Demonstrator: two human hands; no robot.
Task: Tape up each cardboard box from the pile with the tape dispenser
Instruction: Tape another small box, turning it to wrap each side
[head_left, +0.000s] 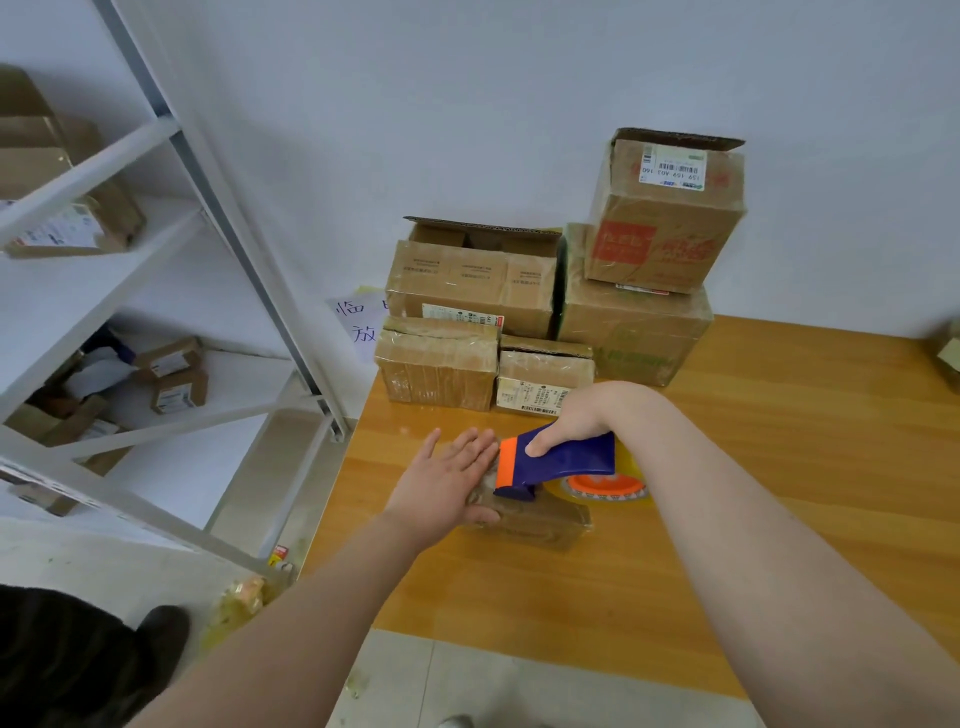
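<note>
Left hand (451, 475) lies flat, fingers straight, on a small brown cardboard box (535, 519) on the wooden worktop (779, 467); right hand (574, 418) grips the blue-and-orange tape dispenser (556, 462) on it

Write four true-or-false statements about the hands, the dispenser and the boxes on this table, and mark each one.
1. The left hand lies flat on the small box. True.
2. The right hand grips scissors. False: it grips the blue and orange tape dispenser.
3. The pile of boxes stands at the far side of the table, by the wall. True.
4. The red-printed box is at the bottom of the pile. False: it sits on top of a larger box.
</note>
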